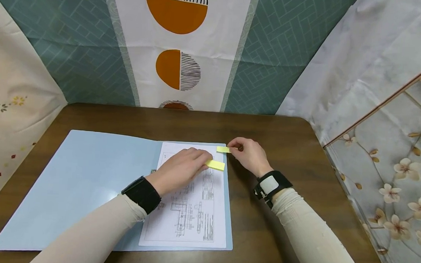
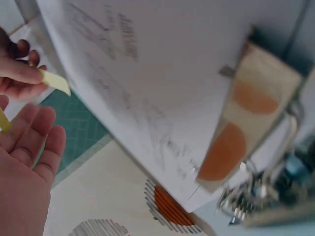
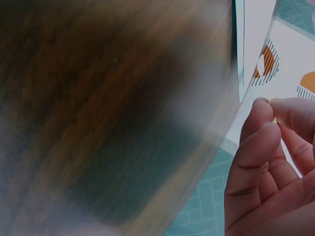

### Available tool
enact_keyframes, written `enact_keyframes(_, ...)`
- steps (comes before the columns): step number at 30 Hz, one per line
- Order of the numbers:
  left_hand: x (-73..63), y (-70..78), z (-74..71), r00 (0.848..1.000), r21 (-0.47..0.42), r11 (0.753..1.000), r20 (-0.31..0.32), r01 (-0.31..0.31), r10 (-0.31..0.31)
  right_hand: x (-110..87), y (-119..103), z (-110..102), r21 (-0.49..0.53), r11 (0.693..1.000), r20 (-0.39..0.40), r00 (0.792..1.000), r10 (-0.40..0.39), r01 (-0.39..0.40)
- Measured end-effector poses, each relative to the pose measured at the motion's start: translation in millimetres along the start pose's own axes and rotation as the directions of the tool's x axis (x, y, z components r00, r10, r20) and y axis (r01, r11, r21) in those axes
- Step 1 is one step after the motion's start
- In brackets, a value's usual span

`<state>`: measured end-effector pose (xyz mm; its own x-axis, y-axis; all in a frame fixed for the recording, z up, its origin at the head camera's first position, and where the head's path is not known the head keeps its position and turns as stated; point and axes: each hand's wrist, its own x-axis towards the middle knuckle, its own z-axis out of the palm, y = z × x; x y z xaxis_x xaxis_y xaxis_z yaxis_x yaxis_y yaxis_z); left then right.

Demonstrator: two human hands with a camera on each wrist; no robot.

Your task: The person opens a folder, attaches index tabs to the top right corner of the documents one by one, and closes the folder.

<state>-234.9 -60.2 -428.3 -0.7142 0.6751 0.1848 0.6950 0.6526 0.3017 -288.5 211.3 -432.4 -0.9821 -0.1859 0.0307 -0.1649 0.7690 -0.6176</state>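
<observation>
An opened light blue folder (image 1: 86,180) lies on the table, with white sheets of technical drawings (image 1: 187,235) on its right side. Above the upper part of the sheets, my left hand (image 1: 181,167) holds a yellow sticky note pad (image 1: 216,165) that juts out to the right. My right hand (image 1: 248,153) pinches a yellow sticky note (image 1: 222,149) by its right end, at the top right corner of the sheets. In the left wrist view the free end of this note (image 2: 58,82) bends slightly. The right wrist view shows thumb and fingertip (image 3: 268,105) pressed together.
The brown wooden table (image 1: 262,237) extends right of the folder and behind it. A metal clip mechanism (image 2: 246,196) appears in the left wrist view. Patterned cloth (image 1: 178,66) hangs behind the table, and flowered cloth (image 1: 400,197) hangs to the right.
</observation>
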Motion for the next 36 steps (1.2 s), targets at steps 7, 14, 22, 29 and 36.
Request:
enact_keyframes(7,10.2,-6.1,15.6,0.998,0.017,1.000,0.062,0.008,-0.009,1.2,3,2,-0.004,1.000,0.025,1.000,-0.012,0.012)
enact_keyframes(14,22.6,-7.1,20.6,0.983,0.004,1.000,0.180,0.016,-0.017,3.7,4,6,-0.026,0.999,0.035,0.999,-0.025,0.026)
enact_keyframes(22,28.6,-2.2,11.9,0.977,-0.020,1.000,0.212,-0.002,0.006,11.4,4,5,-0.036,0.999,0.005,1.000,-0.007,0.007)
enact_keyframes(29,45.0,-3.3,13.9,0.974,-0.005,1.000,0.225,-0.001,0.002,16.4,4,6,-0.053,0.999,-0.001,1.000,0.000,0.000)
enact_keyframes(36,54.7,-9.7,19.8,0.968,-0.003,0.999,0.249,0.042,-0.040,20.4,7,8,-0.060,0.998,-0.006,1.000,-0.007,0.007)
